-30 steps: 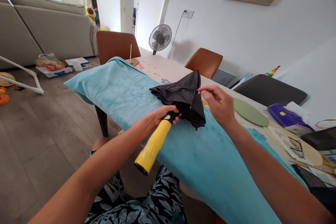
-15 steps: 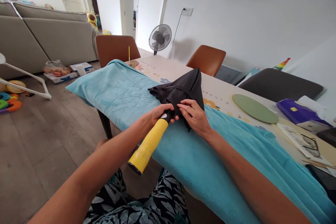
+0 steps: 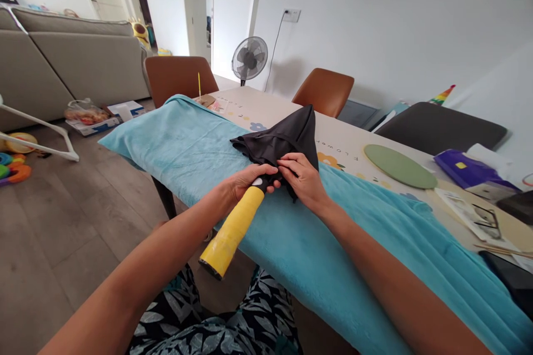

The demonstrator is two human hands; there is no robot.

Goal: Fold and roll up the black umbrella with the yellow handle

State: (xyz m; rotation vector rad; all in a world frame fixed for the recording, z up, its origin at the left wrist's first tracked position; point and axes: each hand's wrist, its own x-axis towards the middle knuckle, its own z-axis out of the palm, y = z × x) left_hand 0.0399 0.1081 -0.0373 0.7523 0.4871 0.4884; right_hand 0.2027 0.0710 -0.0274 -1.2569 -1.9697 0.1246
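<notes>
A black umbrella (image 3: 287, 130), folded with its canopy loose, lies over the table's near edge, its yellow-wrapped handle (image 3: 234, 227) pointing down toward my lap. My left hand (image 3: 254, 177) is closed around the neck where the handle meets the canopy; a grey oval button shows beside the thumb. With thumb and fingers pinched together, my right hand (image 3: 302, 180) grips the black fabric close to the left fingertips. A light blue cloth (image 3: 187, 138) lies beneath the umbrella and both hands.
On the table (image 3: 283, 101) to the right are a green oval mat (image 3: 400, 166), a purple packet (image 3: 470, 169), glasses (image 3: 487, 222) and a dark phone (image 3: 508, 283). Brown chairs (image 3: 181, 80) and a fan (image 3: 250, 59) stand beyond. A sofa (image 3: 83, 61) is at left.
The whole view has shifted slightly. My right hand's fingers have drawn a little closer to my left thumb at the umbrella's neck; the left hand keeps its grip.
</notes>
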